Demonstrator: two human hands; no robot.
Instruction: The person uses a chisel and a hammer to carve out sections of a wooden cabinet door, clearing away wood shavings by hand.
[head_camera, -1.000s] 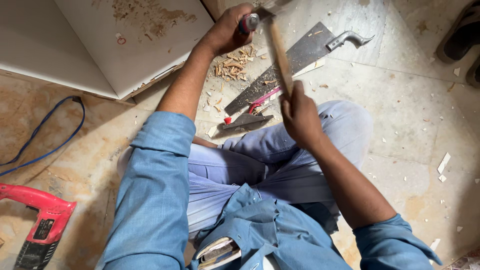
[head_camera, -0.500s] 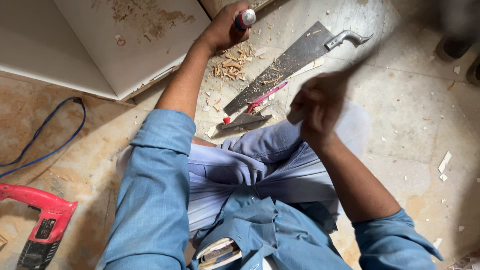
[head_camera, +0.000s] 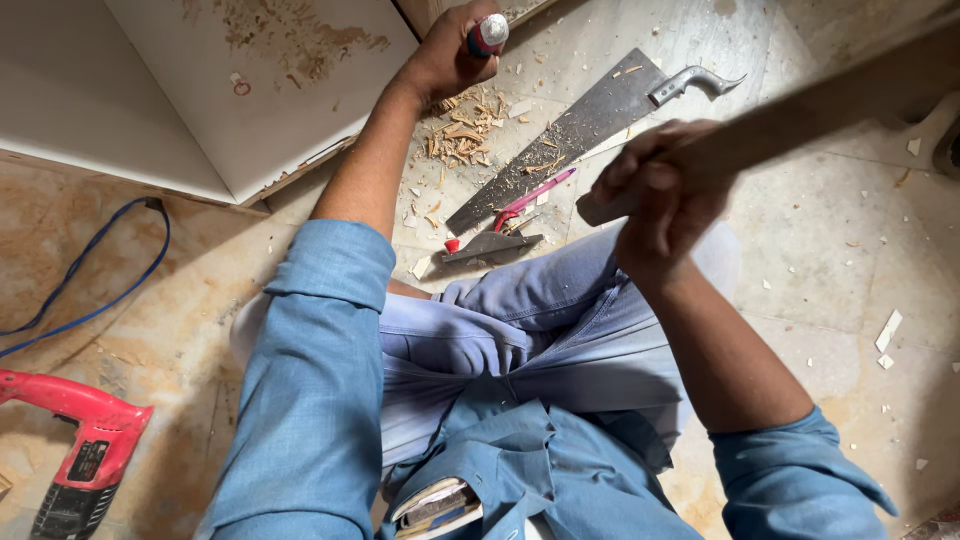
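Dark label (head_camera: 88, 462) on red power drill (head_camera: 75, 440), bottom left.

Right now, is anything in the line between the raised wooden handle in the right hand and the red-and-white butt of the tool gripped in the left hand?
Nothing visible blocks it. The right hand holds the wooden handle up, its head out of view. The left hand grips the red-and-white-ended tool; open air lies between. The grey handsaw lies flat on the floor below.
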